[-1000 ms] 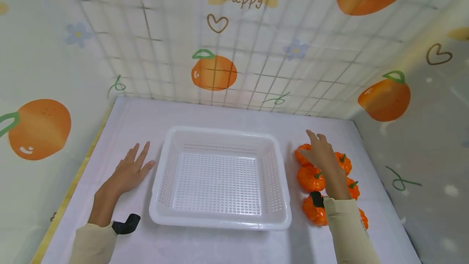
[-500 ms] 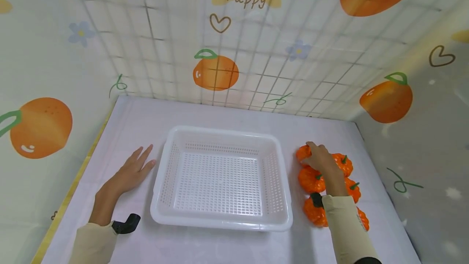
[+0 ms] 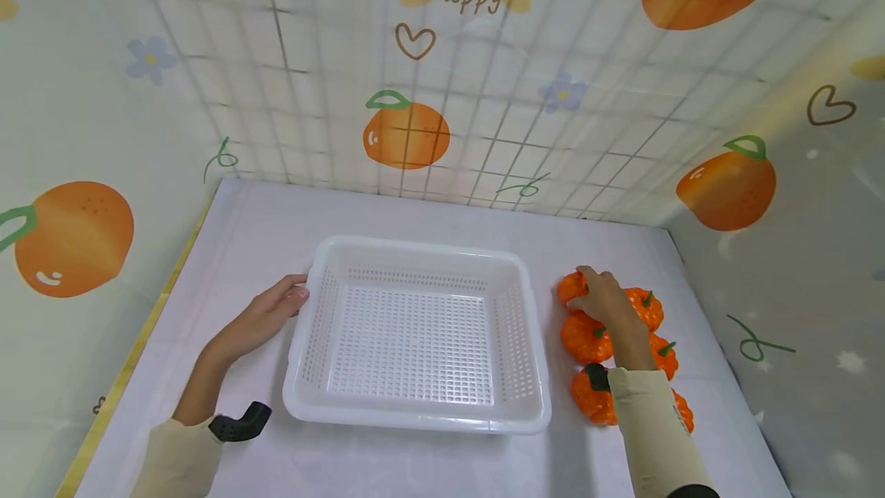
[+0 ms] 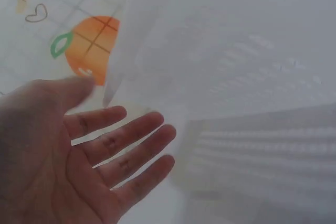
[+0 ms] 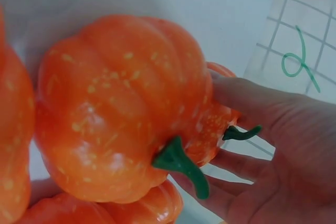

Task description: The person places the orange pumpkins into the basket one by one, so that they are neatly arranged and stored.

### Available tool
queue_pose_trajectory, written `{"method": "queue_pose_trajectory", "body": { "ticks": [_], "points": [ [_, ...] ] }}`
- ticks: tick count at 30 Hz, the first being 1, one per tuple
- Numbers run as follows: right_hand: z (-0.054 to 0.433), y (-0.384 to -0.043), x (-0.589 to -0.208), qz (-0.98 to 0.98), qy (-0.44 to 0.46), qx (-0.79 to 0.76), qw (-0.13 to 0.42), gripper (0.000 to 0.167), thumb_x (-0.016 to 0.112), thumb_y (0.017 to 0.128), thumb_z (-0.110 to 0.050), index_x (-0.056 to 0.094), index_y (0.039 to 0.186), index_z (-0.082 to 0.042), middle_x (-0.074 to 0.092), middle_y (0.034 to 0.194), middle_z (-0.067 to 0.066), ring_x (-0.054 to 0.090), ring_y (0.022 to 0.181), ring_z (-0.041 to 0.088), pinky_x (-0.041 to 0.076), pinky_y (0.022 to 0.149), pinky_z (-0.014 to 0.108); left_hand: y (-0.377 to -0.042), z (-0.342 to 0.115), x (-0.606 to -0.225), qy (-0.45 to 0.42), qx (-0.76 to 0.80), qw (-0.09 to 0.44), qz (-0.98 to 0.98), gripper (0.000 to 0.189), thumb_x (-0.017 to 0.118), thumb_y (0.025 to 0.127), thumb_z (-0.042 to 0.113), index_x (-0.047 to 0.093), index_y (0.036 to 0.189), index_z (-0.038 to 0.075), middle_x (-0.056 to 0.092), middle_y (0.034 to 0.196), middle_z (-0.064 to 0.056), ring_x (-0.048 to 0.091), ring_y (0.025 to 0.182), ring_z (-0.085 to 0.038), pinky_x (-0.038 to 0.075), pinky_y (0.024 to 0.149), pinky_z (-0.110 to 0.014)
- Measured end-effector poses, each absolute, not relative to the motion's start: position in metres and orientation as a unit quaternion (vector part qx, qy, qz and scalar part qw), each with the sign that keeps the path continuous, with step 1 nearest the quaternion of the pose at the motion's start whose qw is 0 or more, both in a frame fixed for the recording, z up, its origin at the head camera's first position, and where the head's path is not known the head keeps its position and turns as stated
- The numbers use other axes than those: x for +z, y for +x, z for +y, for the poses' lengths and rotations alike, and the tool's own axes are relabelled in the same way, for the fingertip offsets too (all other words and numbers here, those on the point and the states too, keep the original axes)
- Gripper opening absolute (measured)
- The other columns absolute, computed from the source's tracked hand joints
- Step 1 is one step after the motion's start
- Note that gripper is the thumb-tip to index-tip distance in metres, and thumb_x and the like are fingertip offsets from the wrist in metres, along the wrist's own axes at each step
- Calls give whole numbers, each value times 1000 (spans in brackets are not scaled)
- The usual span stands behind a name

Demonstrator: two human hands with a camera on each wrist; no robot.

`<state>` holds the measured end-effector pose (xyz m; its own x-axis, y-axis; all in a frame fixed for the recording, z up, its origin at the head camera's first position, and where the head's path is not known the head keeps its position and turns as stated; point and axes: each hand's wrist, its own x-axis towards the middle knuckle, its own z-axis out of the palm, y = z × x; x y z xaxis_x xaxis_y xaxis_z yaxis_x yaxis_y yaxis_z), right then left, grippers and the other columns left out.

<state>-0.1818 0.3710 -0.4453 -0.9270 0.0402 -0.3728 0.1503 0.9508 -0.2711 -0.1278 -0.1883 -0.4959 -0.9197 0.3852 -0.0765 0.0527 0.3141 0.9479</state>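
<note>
My right hand [image 3: 610, 306] grips the farthest small orange pumpkin [image 3: 571, 287] in the left row, at the right of the table. In the right wrist view the thumb and fingers lie round this pumpkin [image 5: 210, 132] with its green stem between them; a nearer pumpkin [image 5: 121, 103] hides part of it. My left hand [image 3: 257, 323] is at the left rim of a white perforated plastic basket [image 3: 415, 419]. Its fingers [image 4: 134, 140] are extended, thumb apart, close by the basket's pale side in the left wrist view. Nothing lies in the basket.
Several more pumpkins [image 3: 586, 336] stand in two rows right of the basket, partly under my right forearm. A white cloth covers the table [image 3: 387, 210]. Printed curtains [image 3: 477, 75] enclose the back and sides.
My right hand has come down onto the far pumpkin and grips it. My left hand has moved right from the tablecloth to the basket's left rim.
</note>
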Motion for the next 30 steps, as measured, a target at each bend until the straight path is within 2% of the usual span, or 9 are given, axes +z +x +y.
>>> {"method": "queue_pose_trajectory", "body": {
  "ticks": [8,15,21,30],
  "points": [
    [366,-183,-438,973,48,-156,165,73,71,92,-14,29,149,6,34,135,39,41,118,51,38,101,67,-123,-184,-492,100,613,191,760,43,42,108,37,37,147,20,52,134,-13,52,123,-30,44,102,-54],
    [350,-189,-417,983,6,-155,96,71,72,91,-11,33,148,7,36,135,41,41,117,55,38,98,70,-124,-184,-490,100,622,201,750,46,42,108,35,34,148,16,48,137,-18,53,121,-33,47,98,-51],
    [320,-195,-388,984,-11,-169,60,73,72,92,-13,32,151,0,33,140,40,44,116,55,42,96,68,-125,-183,-491,93,638,208,735,45,43,108,33,35,148,14,47,136,-19,54,119,-34,50,94,-45],
    [268,-192,-350,980,-65,-183,37,73,72,92,-12,32,154,-8,34,145,34,47,118,55,45,95,66,-126,-181,-495,90,641,212,732,45,42,108,35,36,148,15,48,136,-18,53,120,-33,50,96,-49]
  ]
}}
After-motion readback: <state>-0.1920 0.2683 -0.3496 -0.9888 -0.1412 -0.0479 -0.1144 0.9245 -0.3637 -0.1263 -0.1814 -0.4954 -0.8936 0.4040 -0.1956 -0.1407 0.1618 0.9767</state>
